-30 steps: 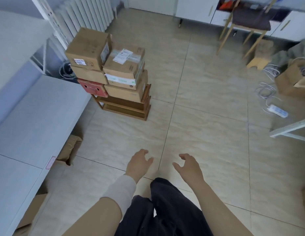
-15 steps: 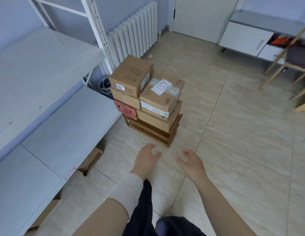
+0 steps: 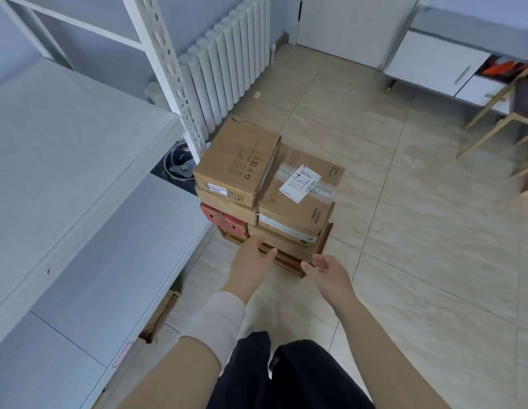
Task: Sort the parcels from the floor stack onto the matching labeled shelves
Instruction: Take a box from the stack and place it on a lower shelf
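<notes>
A stack of cardboard parcels stands on a low wooden stand (image 3: pixel 289 261) on the floor. On the left column the top brown box (image 3: pixel 237 162) carries a small label, with another brown box and a red box (image 3: pixel 223 221) under it. The right column's top box (image 3: pixel 301 193) has a white shipping label. My left hand (image 3: pixel 249 261) is open just in front of the stack's base. To its right, my right hand (image 3: pixel 327 273) is also open and holds nothing. The grey shelves (image 3: pixel 65 160) run along the left.
A white slotted upright (image 3: pixel 168 75) and a radiator (image 3: pixel 227 75) stand behind the stack. A white cabinet (image 3: pixel 439 60) and a wooden chair (image 3: pixel 504 113) are at the far right. Flattened cardboard (image 3: pixel 159 314) lies under the lower shelf. Tiled floor spreads to the right.
The view has moved closer to the parcel stack. Both hands have reached forward and now hover at the front of the wooden stand, still open.
</notes>
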`<state>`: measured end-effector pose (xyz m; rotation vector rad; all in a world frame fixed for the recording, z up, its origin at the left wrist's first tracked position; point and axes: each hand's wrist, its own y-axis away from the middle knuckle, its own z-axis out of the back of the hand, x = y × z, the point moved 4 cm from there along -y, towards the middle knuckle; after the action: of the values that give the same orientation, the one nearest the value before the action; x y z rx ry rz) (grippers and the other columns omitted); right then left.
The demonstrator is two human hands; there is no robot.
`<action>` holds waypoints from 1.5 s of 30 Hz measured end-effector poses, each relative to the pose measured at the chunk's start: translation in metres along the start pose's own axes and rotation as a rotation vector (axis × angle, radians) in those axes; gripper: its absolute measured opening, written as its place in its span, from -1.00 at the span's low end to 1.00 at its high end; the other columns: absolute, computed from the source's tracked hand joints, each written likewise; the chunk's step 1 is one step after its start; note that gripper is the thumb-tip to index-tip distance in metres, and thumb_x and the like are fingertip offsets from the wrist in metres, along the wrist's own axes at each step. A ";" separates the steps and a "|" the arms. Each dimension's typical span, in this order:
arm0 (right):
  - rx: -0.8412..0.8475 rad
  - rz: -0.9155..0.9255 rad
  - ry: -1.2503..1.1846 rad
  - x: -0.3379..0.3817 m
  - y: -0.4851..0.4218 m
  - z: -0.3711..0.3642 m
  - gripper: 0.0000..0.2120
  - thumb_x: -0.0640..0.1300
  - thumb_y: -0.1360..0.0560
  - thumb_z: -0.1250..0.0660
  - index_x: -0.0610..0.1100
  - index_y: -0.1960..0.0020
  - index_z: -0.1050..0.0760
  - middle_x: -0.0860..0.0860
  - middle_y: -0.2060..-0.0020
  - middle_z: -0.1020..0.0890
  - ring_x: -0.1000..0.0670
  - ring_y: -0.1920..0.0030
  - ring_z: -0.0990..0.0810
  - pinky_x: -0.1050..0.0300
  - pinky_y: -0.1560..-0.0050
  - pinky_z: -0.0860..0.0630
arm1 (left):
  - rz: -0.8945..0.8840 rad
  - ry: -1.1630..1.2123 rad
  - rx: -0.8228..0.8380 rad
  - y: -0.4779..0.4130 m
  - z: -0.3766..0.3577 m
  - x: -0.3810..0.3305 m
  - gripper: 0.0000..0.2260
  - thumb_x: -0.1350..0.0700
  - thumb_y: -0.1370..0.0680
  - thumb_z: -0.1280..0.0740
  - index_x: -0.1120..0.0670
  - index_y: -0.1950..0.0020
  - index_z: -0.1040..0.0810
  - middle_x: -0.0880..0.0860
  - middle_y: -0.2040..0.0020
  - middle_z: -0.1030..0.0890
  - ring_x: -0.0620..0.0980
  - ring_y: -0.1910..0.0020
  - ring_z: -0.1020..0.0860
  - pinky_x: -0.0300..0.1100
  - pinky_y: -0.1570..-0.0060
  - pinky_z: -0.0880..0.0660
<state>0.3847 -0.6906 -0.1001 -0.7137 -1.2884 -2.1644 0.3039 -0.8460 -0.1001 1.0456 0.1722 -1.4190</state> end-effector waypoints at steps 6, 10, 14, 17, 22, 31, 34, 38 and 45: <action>-0.042 -0.086 -0.062 0.005 -0.057 0.020 -0.53 0.00 -0.51 -0.33 -0.15 -0.35 -0.37 -0.03 -0.24 -0.51 0.04 -0.13 -0.45 0.19 -0.13 -0.34 | 0.022 0.019 0.090 -0.063 -0.019 -0.027 -0.59 0.02 -0.57 -0.27 0.09 -0.39 -0.35 0.02 -0.37 -0.42 -0.01 -0.35 -0.39 -0.20 -0.24 -0.31; -0.046 -0.134 -0.154 0.008 -0.099 0.034 -0.52 -0.01 -0.51 -0.34 -0.18 -0.35 -0.35 -0.07 -0.23 -0.51 0.04 -0.06 -0.43 0.17 -0.10 -0.35 | 0.048 0.017 0.090 -0.104 -0.027 -0.045 -0.57 0.03 -0.56 -0.28 0.10 -0.40 -0.33 0.04 -0.39 -0.39 0.00 -0.36 -0.36 -0.20 -0.24 -0.29; -0.040 -0.218 -0.225 0.007 -0.136 0.042 -0.47 -0.01 -0.50 -0.35 -0.18 -0.38 -0.31 -0.09 -0.27 -0.49 -0.01 -0.12 -0.45 0.17 -0.10 -0.34 | 0.077 -0.025 0.075 -0.145 -0.033 -0.053 -0.51 0.03 -0.55 -0.30 0.13 -0.43 -0.29 0.08 -0.41 -0.36 0.02 -0.37 -0.34 -0.11 -0.33 -0.29; -0.037 -0.271 -0.235 0.006 -0.163 0.044 -0.43 0.00 -0.50 -0.35 -0.19 -0.41 -0.27 -0.11 -0.29 -0.47 -0.07 -0.25 -0.45 0.17 -0.11 -0.33 | 0.110 -0.044 0.039 -0.174 -0.037 -0.056 -0.47 0.03 -0.53 -0.33 0.16 -0.44 -0.27 0.11 -0.41 -0.35 0.06 -0.39 -0.32 -0.04 -0.37 -0.30; -0.050 -0.320 -0.270 0.001 -0.215 0.037 -0.38 0.01 -0.50 -0.35 -0.17 -0.46 -0.21 -0.10 -0.33 -0.43 -0.07 -0.27 -0.44 0.15 -0.12 -0.32 | 0.138 -0.075 -0.016 -0.224 -0.049 -0.052 -0.34 0.03 -0.53 -0.33 0.16 -0.52 -0.09 0.12 -0.51 -0.19 0.07 -0.50 -0.15 0.03 -0.46 -0.14; -0.080 -0.356 -0.383 -0.006 -0.270 0.004 -0.39 0.03 -0.45 -0.39 -0.09 -0.42 -0.28 -0.01 -0.25 -0.51 0.00 -0.15 -0.50 0.06 -0.17 -0.46 | 0.217 -0.047 -0.068 -0.262 -0.068 -0.033 -0.38 0.08 -0.57 -0.28 0.14 -0.54 -0.05 0.07 -0.53 -0.15 0.01 -0.51 -0.13 -0.14 -0.44 -0.08; -0.106 -0.370 -0.422 -0.007 -0.274 0.000 -0.37 0.02 -0.46 -0.40 -0.08 -0.44 -0.24 0.01 -0.23 -0.50 0.02 -0.12 -0.49 0.07 -0.13 -0.46 | 0.217 -0.042 -0.060 -0.267 -0.067 -0.033 -0.40 0.07 -0.58 -0.27 0.14 -0.53 -0.06 0.07 -0.53 -0.17 0.01 -0.50 -0.14 -0.17 -0.43 -0.09; -0.143 -0.401 -0.436 -0.012 -0.275 -0.001 -0.37 0.01 -0.45 -0.41 -0.09 -0.43 -0.24 0.00 -0.24 -0.50 -0.03 -0.18 -0.51 -0.01 -0.21 -0.47 | 0.228 -0.087 -0.044 -0.269 -0.067 -0.036 -0.40 0.01 -0.59 -0.23 0.16 -0.53 -0.05 0.10 -0.52 -0.17 0.04 -0.50 -0.14 -0.13 -0.43 -0.12; -0.176 -0.410 -0.473 -0.014 -0.256 0.012 -0.41 0.00 -0.43 -0.43 -0.06 -0.39 -0.32 0.01 -0.19 -0.55 -0.02 -0.16 -0.53 -0.04 -0.22 -0.48 | 0.225 -0.064 0.032 -0.253 -0.061 -0.043 -0.42 -0.01 -0.59 -0.23 0.17 -0.52 -0.12 0.12 -0.47 -0.23 0.05 -0.45 -0.23 -0.14 -0.38 -0.20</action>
<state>0.2270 -0.5714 -0.2635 -1.1731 -1.6030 -2.5582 0.1069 -0.7272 -0.2292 1.0115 -0.0148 -1.2522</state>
